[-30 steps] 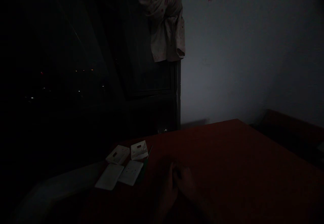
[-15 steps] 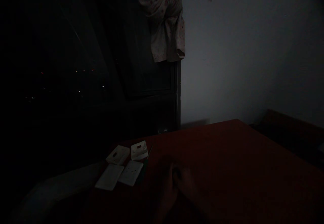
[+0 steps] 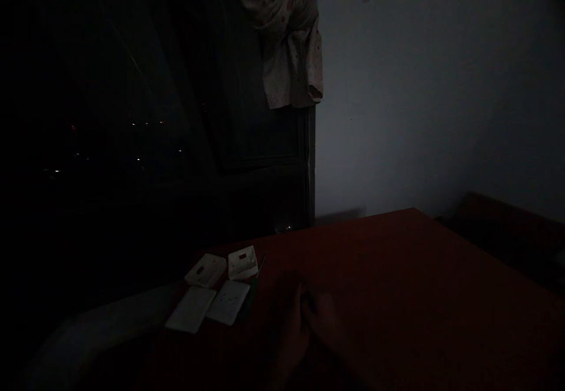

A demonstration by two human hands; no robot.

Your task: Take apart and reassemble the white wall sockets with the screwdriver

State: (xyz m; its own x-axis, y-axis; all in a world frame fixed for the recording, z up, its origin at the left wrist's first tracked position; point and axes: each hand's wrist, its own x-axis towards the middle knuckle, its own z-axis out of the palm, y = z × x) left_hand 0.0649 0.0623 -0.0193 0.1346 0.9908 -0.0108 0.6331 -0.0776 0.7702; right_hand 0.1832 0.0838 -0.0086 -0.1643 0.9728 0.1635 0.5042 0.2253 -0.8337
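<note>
The room is very dark. My left hand and my right hand rest on the red-brown table near its front edge. Their fingertips meet, and the fingers look curled together. Whether anything is between them is hidden by the dark. Just left of my hands lie several white switch and socket plates: two face plates in front, two back boxes behind. A thin green-handled tool lies beside them.
A patterned cloth hangs from a dark door or window frame behind the table. A pale wall is at the right, with dark wooden furniture below it. A pale ledge runs at lower left.
</note>
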